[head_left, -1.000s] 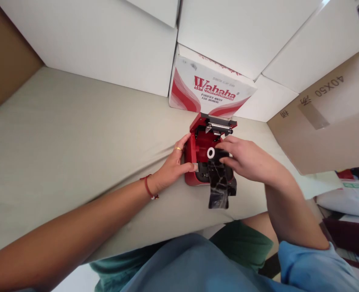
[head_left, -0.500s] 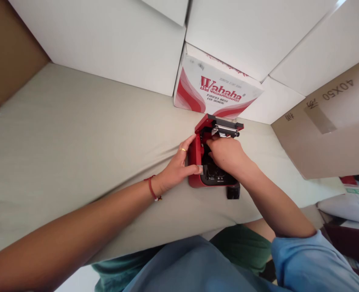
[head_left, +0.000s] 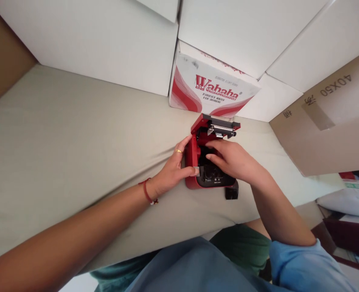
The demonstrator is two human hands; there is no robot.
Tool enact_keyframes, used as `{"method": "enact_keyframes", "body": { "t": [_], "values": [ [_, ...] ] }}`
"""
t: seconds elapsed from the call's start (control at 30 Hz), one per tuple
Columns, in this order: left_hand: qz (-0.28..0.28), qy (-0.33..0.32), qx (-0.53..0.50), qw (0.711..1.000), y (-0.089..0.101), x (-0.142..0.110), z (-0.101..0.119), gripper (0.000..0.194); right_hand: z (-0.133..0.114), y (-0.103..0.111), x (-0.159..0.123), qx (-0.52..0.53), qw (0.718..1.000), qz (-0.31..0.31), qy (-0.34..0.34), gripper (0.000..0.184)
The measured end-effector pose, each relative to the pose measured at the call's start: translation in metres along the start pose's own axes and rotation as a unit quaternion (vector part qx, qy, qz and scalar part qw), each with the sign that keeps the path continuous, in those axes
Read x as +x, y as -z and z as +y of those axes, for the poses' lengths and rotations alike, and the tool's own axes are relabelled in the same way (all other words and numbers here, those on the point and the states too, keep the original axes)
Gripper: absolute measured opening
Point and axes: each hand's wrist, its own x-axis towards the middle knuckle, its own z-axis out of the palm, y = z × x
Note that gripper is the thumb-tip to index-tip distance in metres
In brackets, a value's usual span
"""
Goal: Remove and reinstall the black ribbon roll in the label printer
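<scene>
Nearest: blue shirt [head_left: 182, 269] at bottom, w/ green shorts [head_left: 243, 247] just past it, then edge of the pale cloth [head_left: 85, 134]. L forearm comes in from lower L w/ red bracelet [head_left: 147, 192] at wrist; R forearm from lower R, blue sleeve above elbow.

Blk piece [head_left: 231, 191] lies on cloth by front R corner of red unit [head_left: 194, 184]; can't tell if joined to it. Unit sits on cloth btwn the hands, blk front panel facing wearer.

L hand [head_left: 173, 170] has hold of unit's L side: thumb on grey tab [head_left: 197, 171] at front corner, fingers along L wall farther back, ring [head_left: 178, 151] on one. R hand [head_left: 232, 160] reaches into unit from R, thumb & index partly spread over dark inside; can't tell if they've got hold of anything.

Lid [head_left: 200, 121] is up at the back, w/ blk & silver parts on its underside.

Behind: Wahaha box [head_left: 216, 89], standing vs. white boxes [head_left: 112, 40]. Far R: brown carton [head_left: 328, 121], marked 40X50.
</scene>
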Motion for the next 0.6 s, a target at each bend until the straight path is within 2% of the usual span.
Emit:
{"method": "enact_keyframes", "body": {
  "t": [0.1,0.2,0.3,0.4,0.47,0.53,0.6],
  "values": [
    [-0.003,-0.005,0.007,1.000,0.001,-0.002,-0.001,0.115,0.016,-0.011,-0.041,0.103,0.982,0.110,0.112,0.028],
    [-0.008,-0.013,0.014,1.000,0.002,-0.003,-0.003,0.115,0.024,-0.030,-0.078,0.109,0.959,0.160,0.208,0.035],
    [-0.003,-0.040,0.053,0.998,0.003,-0.005,-0.006,0.111,0.028,-0.050,-0.101,0.060,0.958,0.172,0.223,0.046],
    [0.043,-0.099,0.159,0.981,0.002,-0.010,-0.003,0.097,0.032,-0.064,-0.110,0.040,0.956,0.186,0.222,0.050],
    [0.090,-0.169,0.256,0.947,-0.003,-0.016,0.005,0.086,0.036,-0.070,-0.110,0.045,0.955,0.193,0.222,0.051],
    [0.128,-0.260,0.353,0.890,-0.012,-0.024,0.016,0.080,0.038,-0.074,-0.109,0.048,0.955,0.194,0.220,0.052],
    [0.112,-0.354,0.421,0.827,-0.023,-0.032,0.025,0.074,0.040,-0.076,-0.109,0.049,0.955,0.191,0.220,0.052]
  ]
}}
